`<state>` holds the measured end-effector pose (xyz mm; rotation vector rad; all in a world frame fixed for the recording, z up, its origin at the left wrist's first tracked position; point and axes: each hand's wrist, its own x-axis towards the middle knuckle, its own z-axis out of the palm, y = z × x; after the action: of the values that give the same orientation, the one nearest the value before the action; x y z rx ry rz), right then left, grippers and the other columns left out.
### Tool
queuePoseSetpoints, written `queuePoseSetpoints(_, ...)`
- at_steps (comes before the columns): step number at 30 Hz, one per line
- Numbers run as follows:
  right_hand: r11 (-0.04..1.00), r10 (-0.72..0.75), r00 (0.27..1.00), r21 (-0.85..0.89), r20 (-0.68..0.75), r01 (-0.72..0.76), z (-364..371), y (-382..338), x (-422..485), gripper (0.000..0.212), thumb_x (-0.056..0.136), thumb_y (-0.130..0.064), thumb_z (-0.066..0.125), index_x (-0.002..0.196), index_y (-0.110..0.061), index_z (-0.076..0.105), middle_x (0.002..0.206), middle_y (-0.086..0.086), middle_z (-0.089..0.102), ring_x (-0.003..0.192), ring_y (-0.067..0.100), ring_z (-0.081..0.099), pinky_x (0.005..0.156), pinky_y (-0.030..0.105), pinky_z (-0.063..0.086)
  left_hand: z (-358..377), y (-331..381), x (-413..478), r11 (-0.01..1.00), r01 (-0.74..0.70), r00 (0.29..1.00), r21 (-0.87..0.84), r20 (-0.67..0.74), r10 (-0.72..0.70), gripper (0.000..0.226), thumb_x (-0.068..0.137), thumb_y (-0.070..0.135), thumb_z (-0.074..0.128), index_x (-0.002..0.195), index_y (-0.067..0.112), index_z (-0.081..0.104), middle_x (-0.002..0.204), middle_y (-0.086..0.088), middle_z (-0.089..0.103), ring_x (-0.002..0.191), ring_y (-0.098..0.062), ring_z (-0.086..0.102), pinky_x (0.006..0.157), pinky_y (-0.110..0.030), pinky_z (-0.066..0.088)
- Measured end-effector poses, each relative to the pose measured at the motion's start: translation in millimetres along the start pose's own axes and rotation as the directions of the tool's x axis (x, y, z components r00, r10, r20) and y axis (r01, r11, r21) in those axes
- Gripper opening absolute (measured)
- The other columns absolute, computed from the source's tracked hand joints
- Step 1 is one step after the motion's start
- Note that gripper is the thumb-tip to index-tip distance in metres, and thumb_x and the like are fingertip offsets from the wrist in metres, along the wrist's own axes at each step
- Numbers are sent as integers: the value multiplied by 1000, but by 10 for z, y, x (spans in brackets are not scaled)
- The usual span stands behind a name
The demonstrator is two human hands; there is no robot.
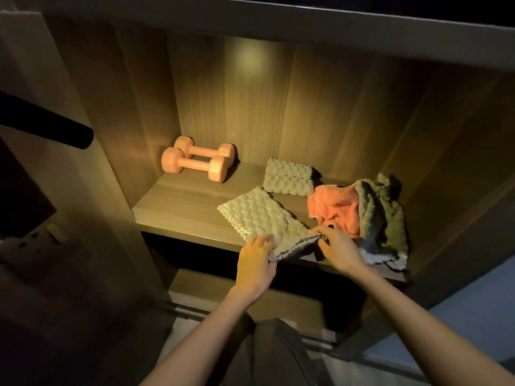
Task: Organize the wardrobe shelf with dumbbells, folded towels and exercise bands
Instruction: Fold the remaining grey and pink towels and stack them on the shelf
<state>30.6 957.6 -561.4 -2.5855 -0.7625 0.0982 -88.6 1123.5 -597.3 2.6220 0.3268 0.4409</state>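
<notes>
While the left hand [257,260] and right hand [338,247] each pinch the near edge of a pale bubble-textured towel [260,215] on the wooden wardrobe shelf [178,207], two orange dumbbells [198,161] sit at the back left, a folded matching towel [288,176] behind, and crumpled orange and green cloths [362,213] to the right.

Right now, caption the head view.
Left hand and right hand grip a beige towel on the shelf, orange dumbbells behind.

Left hand [255,264] & right hand [338,250] bare, forearms [211,327] bare up to frame edge. Btwn the arms at bottom, dark grey-brown cloth of a garment [276,358], w/ soft creases; type unclear in dim light
</notes>
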Motion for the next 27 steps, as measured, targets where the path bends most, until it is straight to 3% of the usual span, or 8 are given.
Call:
queuePoseSetpoints(4, 991, -7, 995, -132, 100, 20, 42, 143, -16, 28, 95, -17, 49, 119, -28, 57, 115, 1, 57, 99, 17, 59, 83, 37, 53, 132, -3, 2, 997, -28, 997, 73, 75, 23, 45, 96, 17, 47, 140, 12, 38, 157, -3, 24, 147, -24, 13, 121, -35, 9)
queuePoseSetpoints(7, 987, -49, 991, -148, 120, 67, 106, 108, 17, 23, 95, -19, 48, 117, -25, 52, 109, 2, 56, 101, 20, 57, 85, 37, 50, 99, -116, 37, 986, -40, 996, 159, 90, 26, 56, 98, 21, 43, 148, 9, 22, 158, -7, 19, 147, -25, 11, 121, -34, 6)
queuePoseSetpoints(10, 986, -109, 982, -110, 156, 127, 201, -24, 94, 22, 97, -22, 46, 118, -24, 50, 109, 5, 54, 101, 24, 55, 84, 37, 47, -26, -306, 101, 975, -33, 996, 218, 87, 15, 59, 97, 20, 42, 150, 9, 17, 157, -6, 25, 147, -22, 14, 121, -34, 6)
queuePoseSetpoints(15, 982, -179, 973, -34, 149, 186, 396, -350, 267, 25, 97, -25, 48, 121, -22, 53, 111, 6, 57, 108, 25, 52, 88, 38, 45, -318, -682, 247, 962, 25, 994, 271, 94, -52, 57, 95, 10, 43, 148, 15, 24, 152, 0, 34, 146, -16, 18, 120, -43, 6)
queuePoseSetpoints(19, 980, -197, 973, 32, 118, 194, 503, -531, 383, 27, 96, -27, 52, 119, -15, 58, 116, 4, 62, 113, 23, 46, 90, 39, 43, -491, -826, 317, 973, 106, 992, 205, 50, -118, 51, 92, 4, 45, 142, 16, 38, 145, -2, 45, 142, -20, 27, 118, -45, 14)
queuePoseSetpoints(23, 980, -175, 979, 113, 106, 163, 523, -567, 439, 37, 94, -31, 57, 126, -12, 58, 115, 1, 62, 115, 21, 44, 90, 39, 43, -559, -924, 203, 999, 42, 995, -25, -92, -45, 34, 88, -2, 52, 118, 10, 59, 127, -2, 60, 122, -22, 49, 99, -34, 40)
queuePoseSetpoints(25, 974, -171, 982, 160, 75, 157, 521, -591, 446, 36, 93, -33, 59, 120, -10, 61, 102, -2, 61, 107, 18, 44, 82, 36, 42, -589, -957, 113, 991, 6, 996, -135, -87, -18, 37, 79, -7, 59, 112, 11, 63, 123, 2, 61, 117, -19, 50, 93, -25, 40)
queuePoseSetpoints(27, 964, -178, 983, 211, 53, 164, 512, -609, 446, 33, 91, -35, 60, 108, -7, 65, 87, -4, 57, 96, 16, 43, 74, 31, 36, -601, -967, 39, 988, 7, 997, -157, -76, -19, 29, 83, 5, 66, 111, 14, 66, 116, 7, 64, 110, -12, 51, 88, -21, 39)
